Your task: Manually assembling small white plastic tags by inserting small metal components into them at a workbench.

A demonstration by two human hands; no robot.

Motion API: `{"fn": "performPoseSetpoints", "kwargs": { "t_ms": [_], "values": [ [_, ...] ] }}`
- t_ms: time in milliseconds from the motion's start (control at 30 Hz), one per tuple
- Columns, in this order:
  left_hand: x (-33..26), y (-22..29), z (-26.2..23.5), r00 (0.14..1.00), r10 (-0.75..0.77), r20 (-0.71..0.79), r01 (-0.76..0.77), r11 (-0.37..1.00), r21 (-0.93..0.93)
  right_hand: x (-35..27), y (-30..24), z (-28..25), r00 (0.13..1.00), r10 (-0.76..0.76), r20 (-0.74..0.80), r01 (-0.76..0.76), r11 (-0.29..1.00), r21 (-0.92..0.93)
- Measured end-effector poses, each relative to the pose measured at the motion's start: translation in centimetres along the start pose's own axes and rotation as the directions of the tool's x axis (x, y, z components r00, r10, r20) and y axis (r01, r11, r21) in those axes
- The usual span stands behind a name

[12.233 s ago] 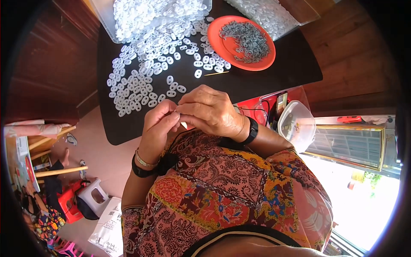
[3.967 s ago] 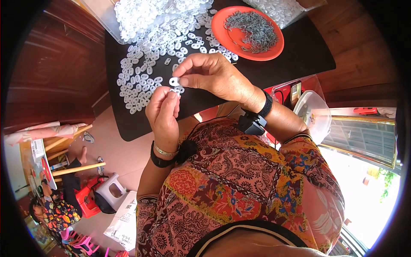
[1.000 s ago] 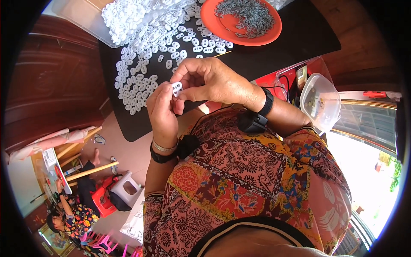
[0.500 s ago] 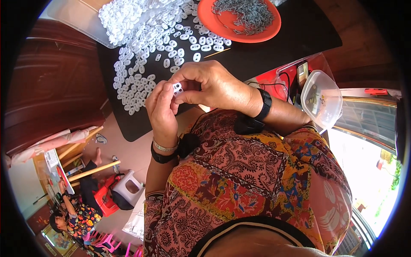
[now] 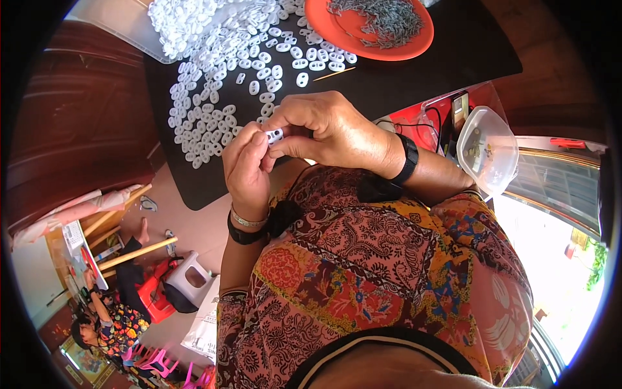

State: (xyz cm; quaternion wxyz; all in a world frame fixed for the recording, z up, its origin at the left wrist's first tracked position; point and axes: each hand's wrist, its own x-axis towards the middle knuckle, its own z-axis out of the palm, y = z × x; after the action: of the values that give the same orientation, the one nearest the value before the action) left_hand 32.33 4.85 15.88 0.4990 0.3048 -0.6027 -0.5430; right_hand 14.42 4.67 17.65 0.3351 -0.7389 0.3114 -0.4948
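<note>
Between both hands, above the near edge of the dark table, is a small white oval plastic piece with dark holes [image 5: 275,136]. My left hand [image 5: 247,162] pinches it from the left, fingers pointing up. My right hand [image 5: 330,129] grips its other side between thumb and forefinger. Whether a smaller part sits in the piece is too small to tell. Beyond my hands, many similar white oval pieces [image 5: 206,126] lie spread over the table, heaped toward the far left. An orange plate [image 5: 324,29] at the far side carries a pile of grey screws or nails [image 5: 392,23].
A thin wooden stick [image 5: 335,74] lies on the dark table [image 5: 414,84]. A translucent tub [image 5: 139,32] stands at the far left. To my right is a clear plastic container [image 5: 489,146] beside a red surface with cables. Another person [image 5: 120,324] sits at the lower left near stools [image 5: 191,279].
The white piece has turned a little between my fingers and lies more sideways. Both hands stay together, with the right shifted slightly rightward. The view has moved a little.
</note>
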Motion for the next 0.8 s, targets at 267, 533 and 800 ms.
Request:
{"fn": "performPoseSetpoints", "kwargs": {
  "t_ms": [267,533,800],
  "values": [
    [-0.8,0.0,0.3,0.993,0.119,-0.021,-0.111,0.968,0.225,-0.1,-0.3,0.6,0.997,-0.071,-0.036,0.068,0.995,-0.074],
    [-0.3,1.2,2.2,0.984,0.065,-0.168,-0.031,0.98,0.196,0.3,-1.0,0.4,0.999,-0.034,-0.002,0.034,0.996,-0.079],
    [-0.5,1.7,0.4,0.991,-0.055,-0.123,0.063,0.996,0.069,2.5,-2.0,-5.6,0.992,-0.099,-0.074,0.065,0.926,-0.373]
  ]
}}
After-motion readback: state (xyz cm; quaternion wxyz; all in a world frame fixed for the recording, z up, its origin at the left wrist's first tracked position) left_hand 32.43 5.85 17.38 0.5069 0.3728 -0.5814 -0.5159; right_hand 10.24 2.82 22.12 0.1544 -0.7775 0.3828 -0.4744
